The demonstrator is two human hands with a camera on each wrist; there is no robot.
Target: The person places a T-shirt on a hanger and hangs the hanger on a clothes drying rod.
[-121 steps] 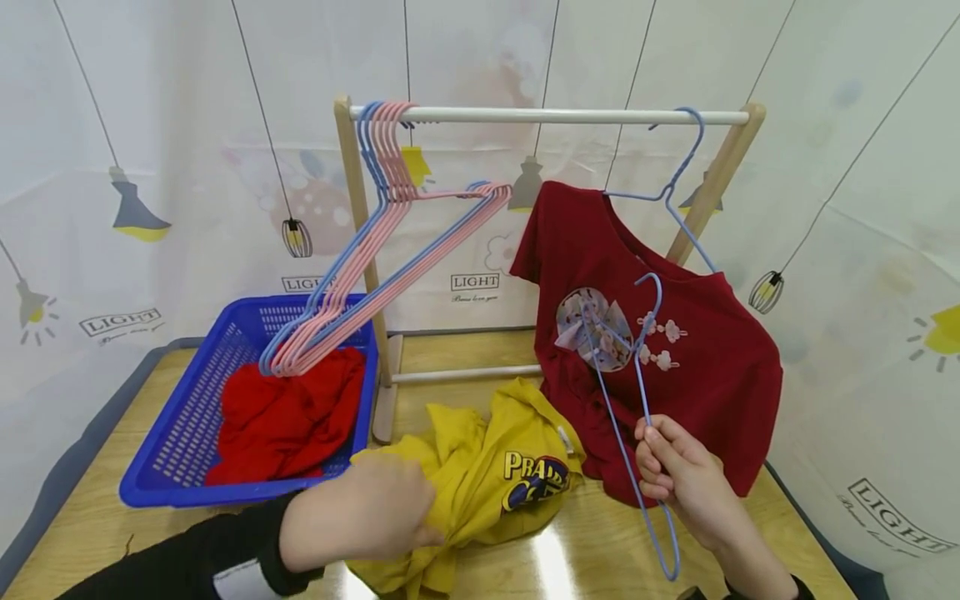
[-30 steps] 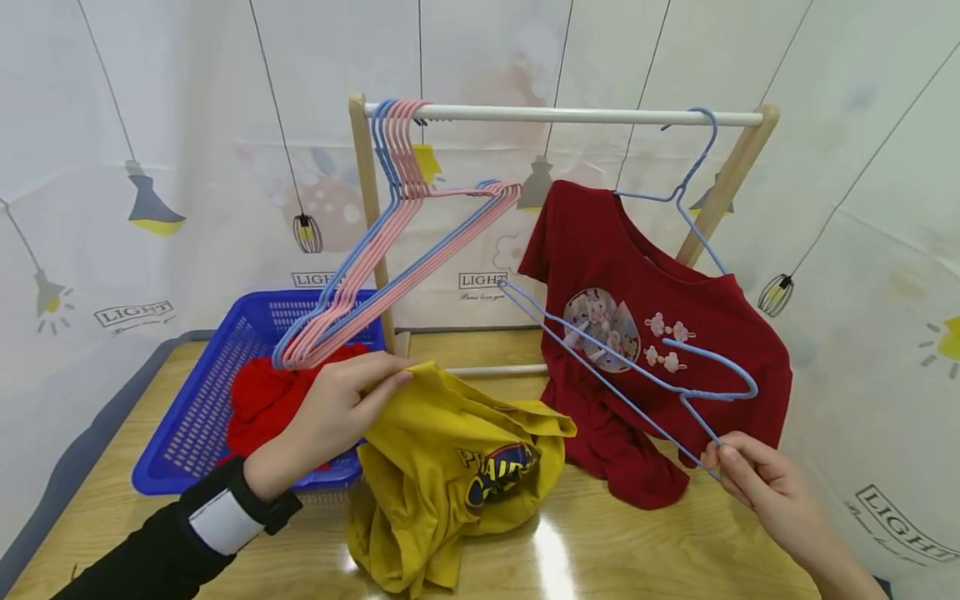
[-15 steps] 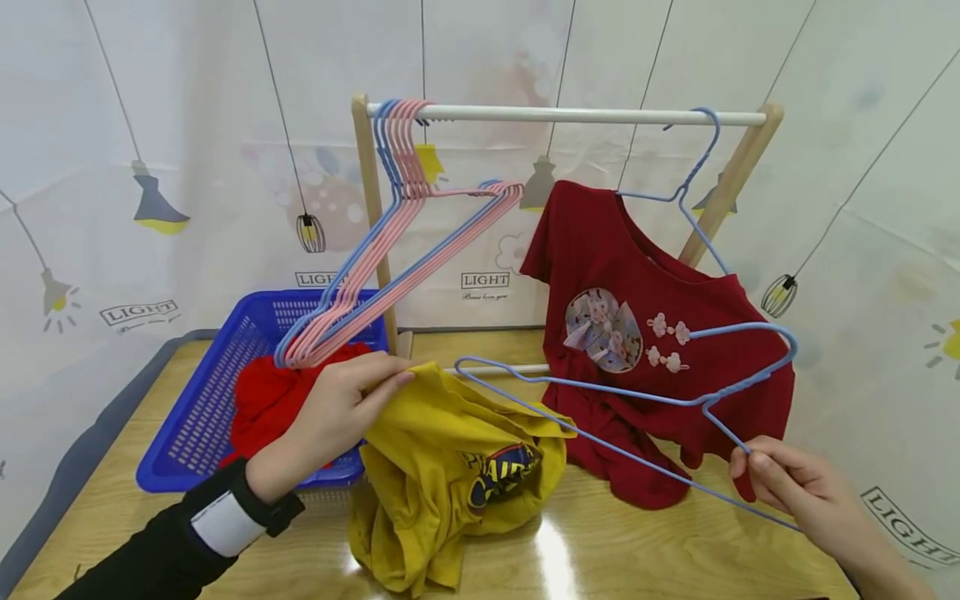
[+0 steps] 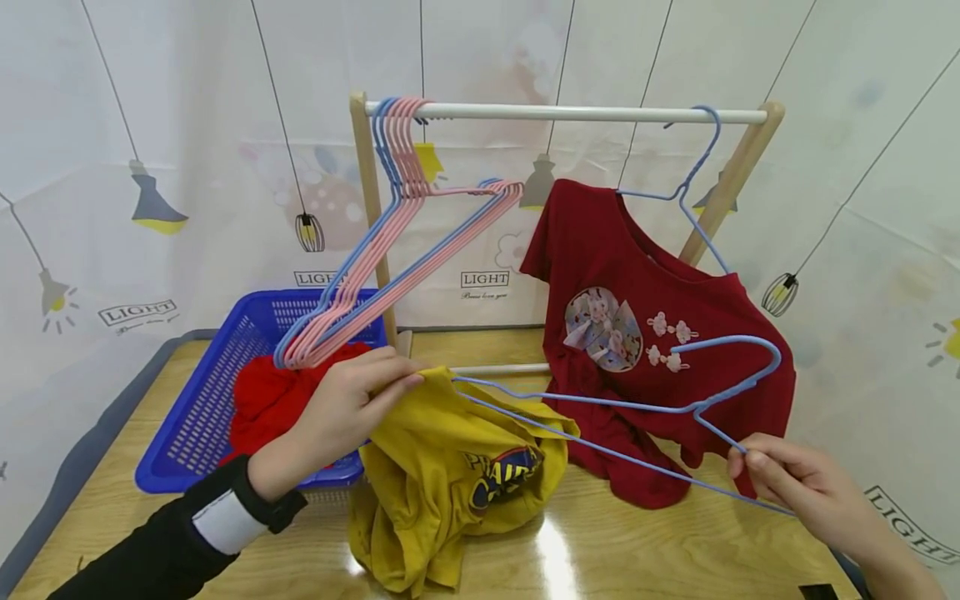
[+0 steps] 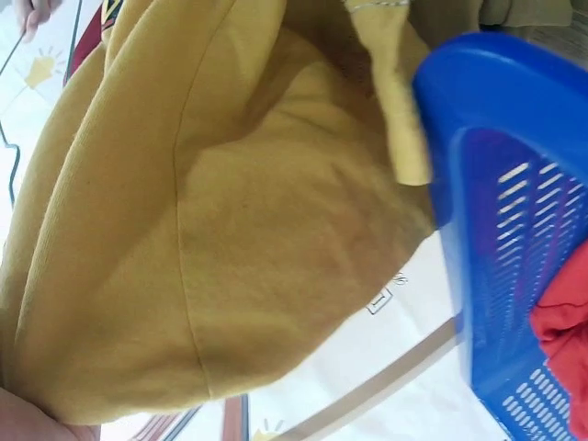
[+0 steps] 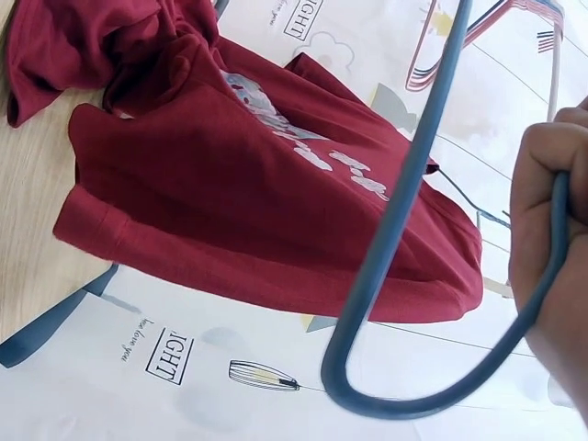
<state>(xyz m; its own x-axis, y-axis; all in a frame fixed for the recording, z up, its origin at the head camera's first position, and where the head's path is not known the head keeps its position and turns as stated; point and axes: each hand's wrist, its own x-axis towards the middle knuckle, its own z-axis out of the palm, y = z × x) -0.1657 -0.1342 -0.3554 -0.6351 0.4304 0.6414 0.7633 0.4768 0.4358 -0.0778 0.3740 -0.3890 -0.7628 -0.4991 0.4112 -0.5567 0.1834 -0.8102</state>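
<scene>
My left hand (image 4: 360, 400) pinches the upper edge of a yellow T-shirt (image 4: 427, 475) and lifts it; the shirt's lower part lies crumpled on the table. With my right hand (image 4: 802, 483) I grip a blue hanger (image 4: 600, 402) by one shoulder end. The hanger is tilted on its side, its hook toward the right. Its far end meets the shirt's lifted edge beside my left fingers; whether the tip is inside the cloth is hard to tell. In the right wrist view the hanger's bent end (image 6: 367, 386) curves past my hand.
Behind stands a rack with a white rail (image 4: 585, 113). Several blue and pink hangers (image 4: 405, 196) hang at its left, and a dark red T-shirt (image 4: 675, 317) on a blue hanger at its right. A blue basket (image 4: 172, 433) holding red cloth (image 4: 262, 400) sits at the left.
My left hand has raised the yellow shirt's edge. My right hand has moved right and laid the hanger sideways, and the hanger's far end has come left and down to the shirt's edge.
</scene>
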